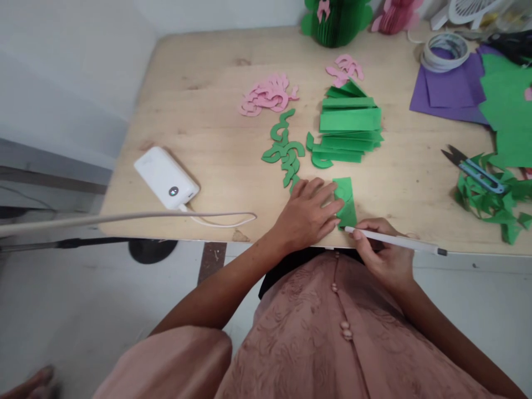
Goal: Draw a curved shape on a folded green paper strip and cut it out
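Note:
A small green paper rectangle (346, 205) lies at the table's front edge, with faint curved marks on it. My left hand (310, 213) rests flat with fingers apart, fingertips on the paper's left side. In my right hand (386, 255) is a white pen (411, 242), its tip at the paper's lower edge. Just beyond my left hand are green curved cut-outs (285, 149). Folded green paper strips (351, 119) are heaped farther back, with a green curved piece (322, 162) beside them.
Pink cut-outs (270, 95) lie behind. A white power bank (166, 177) with a cable is at left. To the right are blue-handled snips (482, 174) on green scraps (511, 205), purple sheets (449, 91) and tape rolls (446, 52). A green paper ornament (338, 25) stands at the back.

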The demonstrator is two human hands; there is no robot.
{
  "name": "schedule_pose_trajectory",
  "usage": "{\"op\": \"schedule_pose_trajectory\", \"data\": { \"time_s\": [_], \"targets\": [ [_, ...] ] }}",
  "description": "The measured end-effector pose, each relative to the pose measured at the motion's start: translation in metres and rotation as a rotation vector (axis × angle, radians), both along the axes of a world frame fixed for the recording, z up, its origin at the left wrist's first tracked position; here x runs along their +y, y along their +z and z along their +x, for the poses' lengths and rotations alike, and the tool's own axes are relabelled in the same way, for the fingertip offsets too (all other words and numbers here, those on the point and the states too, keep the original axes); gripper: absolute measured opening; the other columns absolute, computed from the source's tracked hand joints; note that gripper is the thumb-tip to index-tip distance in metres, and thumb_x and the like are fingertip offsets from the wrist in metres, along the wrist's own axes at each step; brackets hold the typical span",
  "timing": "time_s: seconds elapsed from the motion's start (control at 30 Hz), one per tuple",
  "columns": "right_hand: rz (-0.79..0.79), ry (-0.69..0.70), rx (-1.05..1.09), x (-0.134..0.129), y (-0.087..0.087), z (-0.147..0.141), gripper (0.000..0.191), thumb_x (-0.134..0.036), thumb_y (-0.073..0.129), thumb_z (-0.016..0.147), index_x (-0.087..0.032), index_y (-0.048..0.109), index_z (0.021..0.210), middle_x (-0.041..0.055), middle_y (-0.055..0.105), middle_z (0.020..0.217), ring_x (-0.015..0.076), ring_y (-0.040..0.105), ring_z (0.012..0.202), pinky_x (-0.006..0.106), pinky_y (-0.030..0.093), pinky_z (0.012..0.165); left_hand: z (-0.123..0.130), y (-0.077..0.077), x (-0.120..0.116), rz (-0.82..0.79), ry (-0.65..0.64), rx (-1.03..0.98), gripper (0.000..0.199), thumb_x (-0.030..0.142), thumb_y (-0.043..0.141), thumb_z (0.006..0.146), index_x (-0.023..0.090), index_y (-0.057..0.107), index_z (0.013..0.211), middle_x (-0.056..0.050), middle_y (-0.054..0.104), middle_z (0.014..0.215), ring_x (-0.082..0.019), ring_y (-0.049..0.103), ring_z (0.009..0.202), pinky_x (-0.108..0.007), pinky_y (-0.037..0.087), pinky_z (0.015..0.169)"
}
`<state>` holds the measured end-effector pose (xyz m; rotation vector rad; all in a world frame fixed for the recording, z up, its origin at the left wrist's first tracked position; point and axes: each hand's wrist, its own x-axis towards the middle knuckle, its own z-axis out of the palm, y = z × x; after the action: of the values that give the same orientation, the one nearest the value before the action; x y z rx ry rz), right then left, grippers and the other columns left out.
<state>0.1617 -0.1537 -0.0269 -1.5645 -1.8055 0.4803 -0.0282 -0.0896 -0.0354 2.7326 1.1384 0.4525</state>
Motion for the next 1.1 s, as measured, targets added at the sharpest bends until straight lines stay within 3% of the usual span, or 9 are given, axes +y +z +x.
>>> {"op": "schedule_pose_trajectory", "data": {
  "time_s": [0.53,1.1],
  "targets": [
    [0.010,0.023,-0.067,0.0014,0.0028,-0.0009,0.010,-0.030,0.058,0.085,-0.022,0.062,0.080,-0.0015,0.066,0.065,0.0122,0.059,0.051,0.025,0.047,0.052,0.0004,0.0004,-0.0001,0.004,0.002,0.001,0.031,0.040,0.046,0.093,0.022,0.062,0.112,-0.010,0.050,0.138,-0.031,0.041,0.124,-0.049,0.031,0.102],
    [0.026,0.003,-0.035,0.0020,0.0025,-0.0002,0.008,-0.026,0.060,0.084,-0.021,0.061,0.079,-0.0028,0.063,0.063,0.0093,0.052,0.045,0.023,0.041,0.046,0.0001,-0.0004,-0.0002,0.008,0.002,-0.002,0.031,0.040,0.046,0.093,0.021,0.062,0.113,-0.010,0.050,0.139,-0.031,0.041,0.124,-0.050,0.031,0.102]
  ]
}}
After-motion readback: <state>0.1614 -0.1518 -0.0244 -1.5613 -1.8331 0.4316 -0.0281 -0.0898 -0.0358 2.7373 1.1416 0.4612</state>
